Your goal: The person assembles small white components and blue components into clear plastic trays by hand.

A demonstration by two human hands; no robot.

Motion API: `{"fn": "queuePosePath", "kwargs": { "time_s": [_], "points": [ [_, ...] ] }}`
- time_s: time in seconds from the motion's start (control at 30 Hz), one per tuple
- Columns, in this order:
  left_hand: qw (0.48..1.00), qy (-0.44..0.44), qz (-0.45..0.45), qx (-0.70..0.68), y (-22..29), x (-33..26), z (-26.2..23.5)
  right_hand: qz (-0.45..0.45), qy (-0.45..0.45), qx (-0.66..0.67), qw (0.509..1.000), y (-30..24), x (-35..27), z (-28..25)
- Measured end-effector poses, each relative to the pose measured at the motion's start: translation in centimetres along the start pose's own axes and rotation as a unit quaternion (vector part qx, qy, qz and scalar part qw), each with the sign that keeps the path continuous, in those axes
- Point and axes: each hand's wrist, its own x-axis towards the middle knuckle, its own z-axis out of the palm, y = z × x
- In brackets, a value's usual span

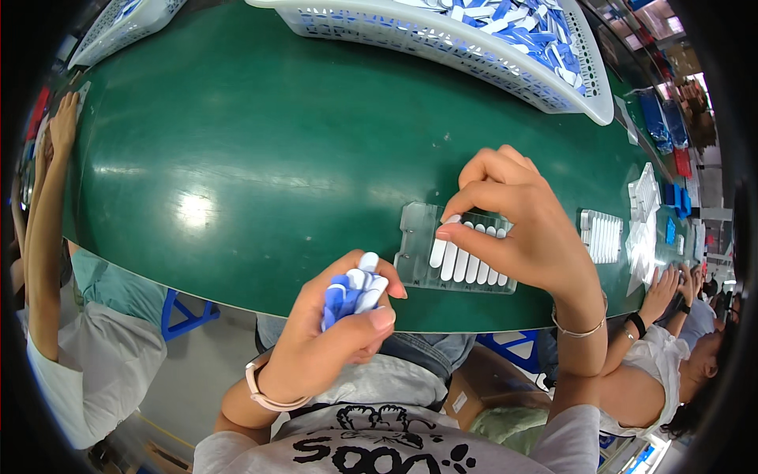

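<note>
The glossy dark green table top (260,158) carries a clear transparent plastic tray (418,237) filled with plain white oblong caps (466,257). The left hand (332,340) shows a bunch of blue-and-white small plastic pieces (353,295). A white lattice-patterned plastic basket (442,43) contains more blue and white pieces.

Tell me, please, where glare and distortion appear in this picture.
In the head view, a bright glare patch sits on the green table; the fisheye bends the table's near edge and the white basket; the rim is black; both hands look sharp.
</note>
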Motion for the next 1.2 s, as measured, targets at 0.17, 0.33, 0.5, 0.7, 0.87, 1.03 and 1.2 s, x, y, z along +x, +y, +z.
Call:
{"fn": "queuePosePath", "kwargs": {
  "time_s": [0.17, 0.33, 0.5, 0.7, 0.87, 1.03, 1.2],
  "points": [
    [0.994, -0.044, -0.026, -0.098, 0.0, -0.6, -0.3, 0.074, 0.046, -0.041, 0.995, -0.3, 0.0, 0.6],
    [0.999, -0.021, -0.019, 0.018, 0.5, -0.3, 0.1, 0.047, 0.05, 0.126, 0.99, -3.0, 0.3, 1.1],
    [0.996, -0.064, -0.03, 0.062, 0.9, -0.5, -0.1, 0.031, 0.016, 0.27, 0.962, -4.1, 0.1, 2.3],
    [0.995, -0.066, -0.042, 0.054, 1.2, -1.0, -0.6, -0.081, 0.173, 0.172, 0.966, -3.7, -1.3, 1.9],
    [0.994, -0.078, -0.077, 0.011, 0.7, -1.0, -0.6, -0.343, 0.224, -0.024, 0.912, -3.3, -2.4, 2.7],
    [0.996, -0.035, -0.079, -0.026, 0.8, -0.4, -0.3, -0.344, 0.189, -0.198, 0.898, -3.7, -3.1, 2.4],
    [0.995, 0.056, -0.002, 0.085, 0.7, -0.4, 0.5, -0.33, 0.195, -0.242, 0.891, -3.3, -4.0, 3.3]
  ]
}}
